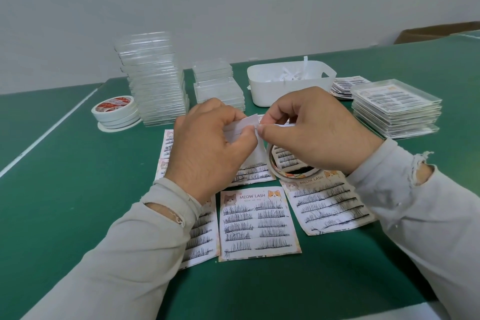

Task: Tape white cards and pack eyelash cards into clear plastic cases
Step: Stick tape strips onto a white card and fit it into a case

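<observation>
White bin (272,91) of paper strips (288,76)

I am viewing through 1 head-worn wide-angle camera, looking forward and down, close over the green table (65,189), facing a grey wall (233,8).
</observation>
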Tool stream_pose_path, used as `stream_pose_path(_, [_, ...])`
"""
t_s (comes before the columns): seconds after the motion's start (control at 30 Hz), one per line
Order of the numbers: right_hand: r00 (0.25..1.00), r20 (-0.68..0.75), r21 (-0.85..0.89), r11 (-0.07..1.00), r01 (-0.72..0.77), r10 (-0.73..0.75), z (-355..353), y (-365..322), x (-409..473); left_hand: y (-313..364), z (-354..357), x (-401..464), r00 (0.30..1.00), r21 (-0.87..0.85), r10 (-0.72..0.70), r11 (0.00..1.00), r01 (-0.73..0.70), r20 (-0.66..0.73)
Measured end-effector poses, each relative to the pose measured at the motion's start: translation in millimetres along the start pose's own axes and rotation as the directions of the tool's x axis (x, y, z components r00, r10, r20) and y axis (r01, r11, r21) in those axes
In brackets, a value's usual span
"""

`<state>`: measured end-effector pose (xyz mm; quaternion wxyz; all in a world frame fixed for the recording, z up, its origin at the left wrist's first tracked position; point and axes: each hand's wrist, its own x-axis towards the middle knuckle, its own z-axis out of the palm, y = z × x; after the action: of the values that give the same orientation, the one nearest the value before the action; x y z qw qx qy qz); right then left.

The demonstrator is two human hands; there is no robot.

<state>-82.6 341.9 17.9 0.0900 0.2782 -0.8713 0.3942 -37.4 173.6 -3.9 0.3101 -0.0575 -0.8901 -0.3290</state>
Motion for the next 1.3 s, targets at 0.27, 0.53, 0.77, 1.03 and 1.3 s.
stream_pose_path(0.27, [0.984,0.112,0.402,0.899,-0.174,0.141,-1,-5,-3,-2,-2,-1,0.996,0.076,0.085,0.994,-0.083,-0.027])
stream_pose_path(0.53, [0.960,0.247,0.610,0.749,-0.258,0.130,-18,1,3,-7,-20,10,0.999,-0.102,-0.038,0.994,0.037,-0.012])
stream_pose_path(0.77, [0.960,0.277,0.467,0.867,-0.175,0.044,-9,4,-1,1,-22,7,0.984,-0.348,-0.132,0.923,0.166,0.121])
stream_pose_path(1.03, [0.954,0.191,0.563,0.770,-0.299,0.231,-4,15,8,-9,-8,4,0.983,-0.328,-0.162,0.936,0.126,-0.083])
stream_pose_path(1.3, [0.900,0.185,0.717,0.572,-0.399,0.396,-10,30,14,-15,9,-1,0.961,-0.590,-0.275,0.773,0.235,0.022])
